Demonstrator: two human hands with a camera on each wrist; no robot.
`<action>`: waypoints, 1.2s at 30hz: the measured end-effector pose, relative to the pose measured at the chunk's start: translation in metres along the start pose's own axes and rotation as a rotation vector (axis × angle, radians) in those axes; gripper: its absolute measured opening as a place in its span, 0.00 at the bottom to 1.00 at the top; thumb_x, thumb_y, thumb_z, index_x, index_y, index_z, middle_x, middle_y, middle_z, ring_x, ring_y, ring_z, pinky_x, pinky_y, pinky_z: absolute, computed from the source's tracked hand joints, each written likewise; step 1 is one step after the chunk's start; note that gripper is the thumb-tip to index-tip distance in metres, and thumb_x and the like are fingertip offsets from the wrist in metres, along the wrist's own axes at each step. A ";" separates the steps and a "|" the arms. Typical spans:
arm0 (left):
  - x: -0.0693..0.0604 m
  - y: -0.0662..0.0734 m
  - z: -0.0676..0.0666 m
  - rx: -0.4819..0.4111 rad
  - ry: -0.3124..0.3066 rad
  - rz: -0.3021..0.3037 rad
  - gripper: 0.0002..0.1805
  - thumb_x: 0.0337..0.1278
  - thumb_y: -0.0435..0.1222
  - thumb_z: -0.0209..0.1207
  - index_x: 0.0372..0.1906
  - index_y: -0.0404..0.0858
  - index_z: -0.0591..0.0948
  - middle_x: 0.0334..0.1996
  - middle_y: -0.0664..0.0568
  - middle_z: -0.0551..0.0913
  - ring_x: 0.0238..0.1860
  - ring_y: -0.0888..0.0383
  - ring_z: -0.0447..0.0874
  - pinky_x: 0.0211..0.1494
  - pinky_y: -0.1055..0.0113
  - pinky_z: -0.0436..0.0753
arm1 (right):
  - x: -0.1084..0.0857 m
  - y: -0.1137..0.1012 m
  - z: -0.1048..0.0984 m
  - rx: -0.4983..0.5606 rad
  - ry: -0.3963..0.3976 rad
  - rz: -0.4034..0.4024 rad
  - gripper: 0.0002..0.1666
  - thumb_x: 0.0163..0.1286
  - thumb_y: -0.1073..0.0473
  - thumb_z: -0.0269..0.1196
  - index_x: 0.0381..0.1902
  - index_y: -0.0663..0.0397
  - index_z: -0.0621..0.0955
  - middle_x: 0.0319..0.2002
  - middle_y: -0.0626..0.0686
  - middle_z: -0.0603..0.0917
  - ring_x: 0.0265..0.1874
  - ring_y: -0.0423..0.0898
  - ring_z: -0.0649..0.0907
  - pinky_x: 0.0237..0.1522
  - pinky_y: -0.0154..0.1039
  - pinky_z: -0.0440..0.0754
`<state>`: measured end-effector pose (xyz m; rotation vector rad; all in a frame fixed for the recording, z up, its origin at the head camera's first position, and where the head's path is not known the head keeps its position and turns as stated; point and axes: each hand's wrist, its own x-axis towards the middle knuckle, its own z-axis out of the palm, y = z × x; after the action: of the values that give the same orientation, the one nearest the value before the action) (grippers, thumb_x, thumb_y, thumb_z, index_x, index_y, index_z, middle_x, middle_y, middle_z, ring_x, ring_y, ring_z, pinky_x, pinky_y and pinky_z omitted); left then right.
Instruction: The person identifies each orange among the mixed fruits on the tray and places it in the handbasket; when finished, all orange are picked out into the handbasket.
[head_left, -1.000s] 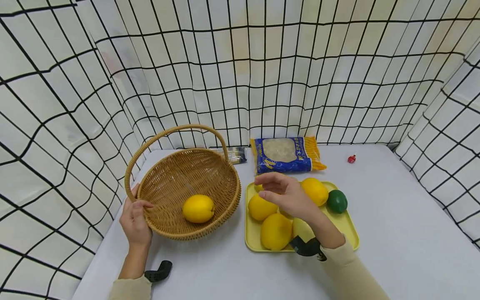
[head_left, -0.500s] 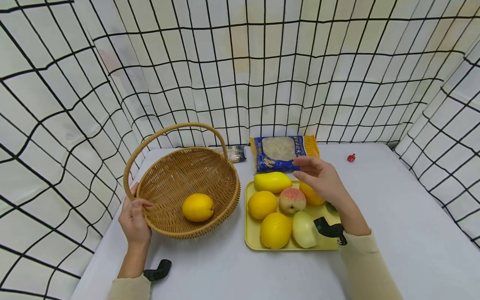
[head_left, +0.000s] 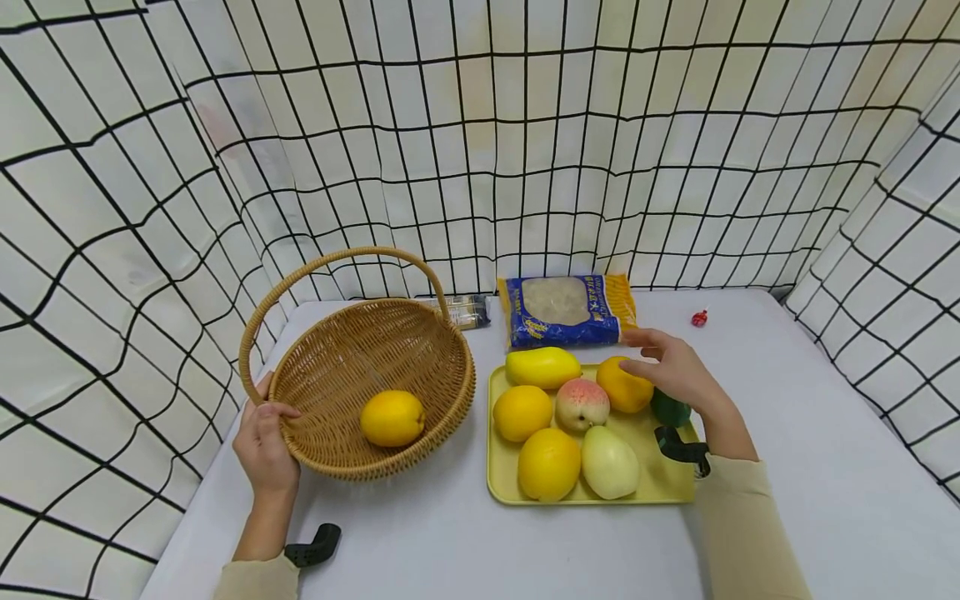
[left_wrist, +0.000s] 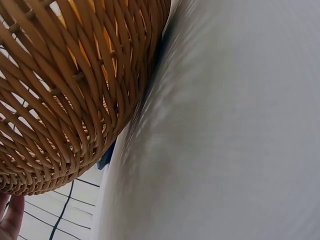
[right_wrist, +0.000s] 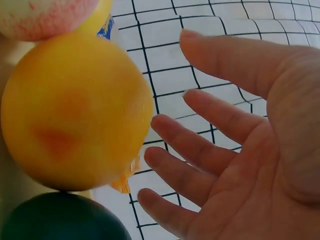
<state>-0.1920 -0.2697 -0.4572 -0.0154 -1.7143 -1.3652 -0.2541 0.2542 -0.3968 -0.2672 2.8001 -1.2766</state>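
Note:
At the left, my left hand (head_left: 266, 446) grips the rim of a tilted wicker basket (head_left: 352, 350) beside the base of its handle. One yellow fruit (head_left: 393, 418) lies inside. My right hand (head_left: 682, 375) hovers over the back right of a yellow tray (head_left: 660, 483), fingers spread. In the right wrist view its fingers stand apart from a round orange fruit (right_wrist: 75, 115), with nothing held. A dark green fruit (head_left: 670, 408), partly hidden by that hand, sits beside it. Also on the tray are a mango (head_left: 543, 367), a peach (head_left: 582, 404), a pale pear (head_left: 610, 462) and two yellow-orange fruits (head_left: 550, 464).
A blue and yellow food packet (head_left: 558, 312) lies behind the tray. Partly hidden behind the basket is a dark, clear packet (head_left: 469, 312). A small red wrapped candy (head_left: 699, 318) lies at the back right. Grid-patterned cloth walls surround the white table (head_left: 450, 542).
My right hand has moved right and then down, from above the tray's middle to beside the round orange fruit, uncovering the peach and mango. The left hand still holds the basket.

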 end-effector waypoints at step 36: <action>0.000 -0.002 -0.002 0.011 -0.013 0.066 0.29 0.75 0.38 0.40 0.18 0.26 0.74 0.60 0.38 0.78 0.64 0.51 0.73 0.64 0.70 0.68 | 0.001 0.025 0.006 -0.092 -0.230 -0.069 0.54 0.58 0.47 0.71 0.74 0.61 0.58 0.65 0.66 0.71 0.53 0.58 0.75 0.62 0.61 0.67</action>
<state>-0.1918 -0.2724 -0.4589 -0.0743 -1.7173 -1.3098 -0.2579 0.2656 -0.4195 -0.4861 2.6770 -1.0538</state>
